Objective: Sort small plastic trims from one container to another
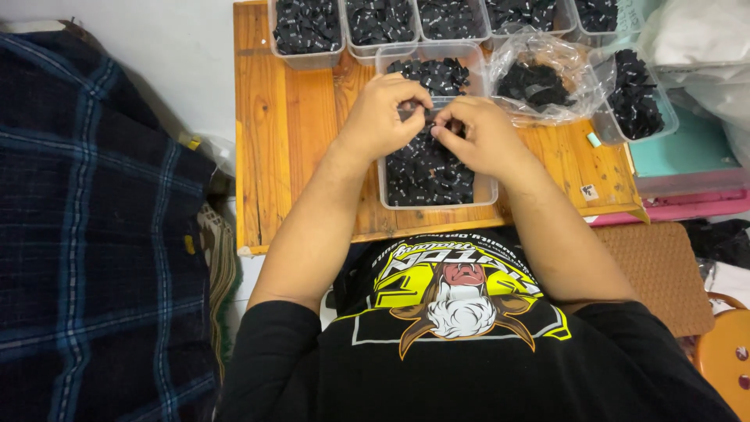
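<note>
Both hands meet over a clear plastic container [484, 191] filled with small black pieces [426, 176] that carry white marks. My left hand [383, 113] and my right hand [480, 133] pinch one small black piece [426, 112] between their fingertips, just above the container. A second clear container [465, 53] with the same black pieces stands directly behind the hands. All of this rests on a low wooden table [293, 133].
Several more clear tubs of black pieces [307, 27] line the table's far edge. A clear plastic bag [539, 78] of black pieces and another tub [637, 101] sit at the right. A dark plaid cloth [94, 234] lies left; an orange stool [726, 355] lower right.
</note>
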